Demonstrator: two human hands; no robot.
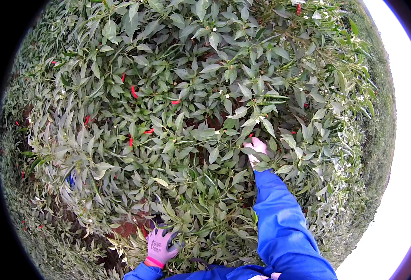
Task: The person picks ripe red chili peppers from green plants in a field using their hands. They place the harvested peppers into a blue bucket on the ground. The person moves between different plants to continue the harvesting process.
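Note:
My right hand (257, 148), in a pale pink glove, reaches in among the leaves of a chilli pepper plant (205, 136). The tip of a red chilli pepper (251, 135) shows right at its fingers; leaves cover part of the hand, so its grip is unclear. Lower down, my left hand (159, 246) wears a lilac glove with dark fingers and a bright pink cuff. Its thumb stands apart from bent fingers whose tips are partly hidden by foliage. Close to its left side hangs another red chilli pepper (144, 231).
Dense pepper foliage surrounds both hands. Ripe red chillies (134, 91) and slender green chillies (273, 102) hang among small white flowers (227, 96). Reddish soil (126, 228) shows through a gap at lower left. Something blue (70, 179) lies partly behind leaves on the left.

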